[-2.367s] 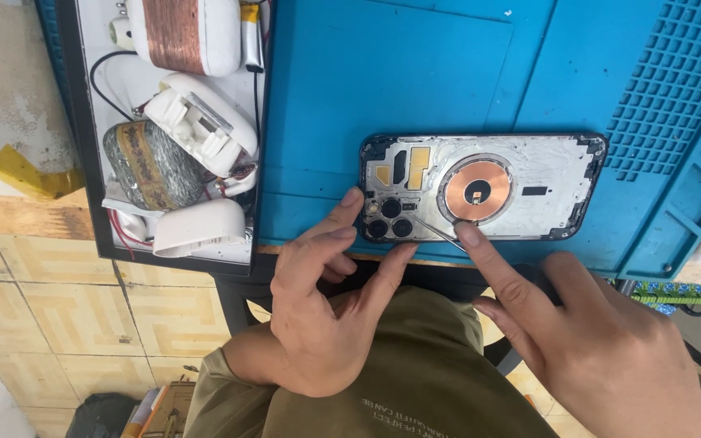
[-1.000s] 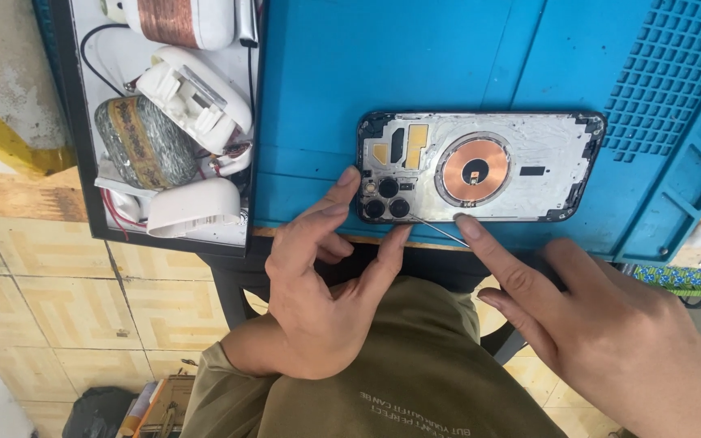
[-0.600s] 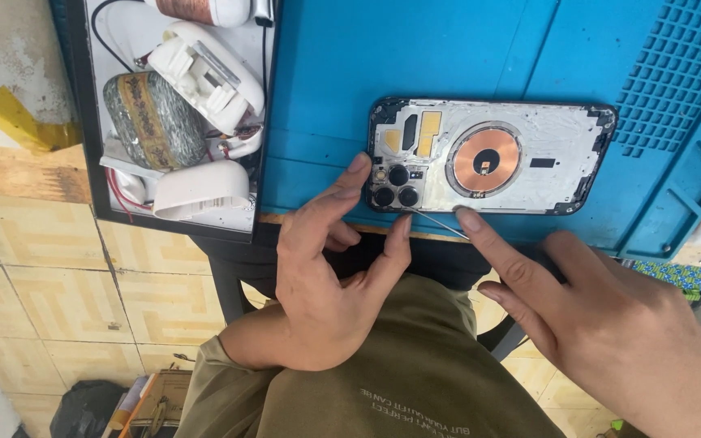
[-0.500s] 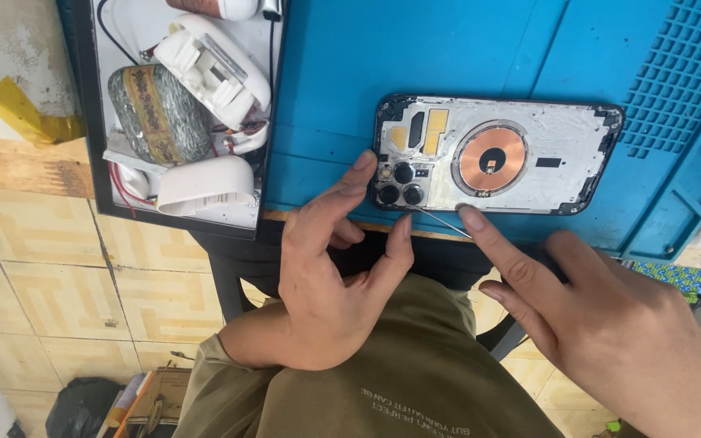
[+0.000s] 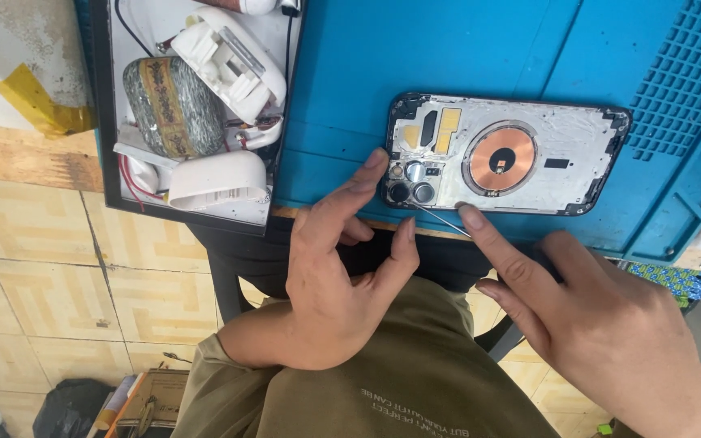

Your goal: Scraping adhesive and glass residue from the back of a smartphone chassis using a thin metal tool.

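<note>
**Two hands steady an opened phone housing on a blue repair mat**

Nearest the viewer is the person's olive-green shirt [image 5: 383, 381], seen from above, with a tiled floor to the left. Above it the left hand [image 5: 330, 280] rests at the bench edge, fingers spread and holding nothing; its index fingertip touches the near corner of the phone housing [image 5: 506, 154], beside the camera cluster. The right hand [image 5: 602, 332] reaches in from the right, index finger extended over a thin metal probe [image 5: 440, 219] whose point sits at the housing's near edge, just by the lenses. Whether the other fingers pinch the probe cannot be told.

Since the pictures of a moment earlier, the housing appears a little further right and up in view, which looks like a shift of the camera rather than of the part. The left index finger has stayed on the same corner, and the probe tip is now close under the lens cluster, suggesting work is centred on the camera area.

Counted: one housing, one copper-coloured coil [image 5: 501, 158], three round lenses [image 5: 411, 185], one probe, two hands. The housing lies flat on one blue mat [image 5: 448, 49]. Further left, one black-rimmed tray [image 5: 101, 105] holds white plastic shells and one wrapped, mottled bundle [image 5: 174, 105].
</note>
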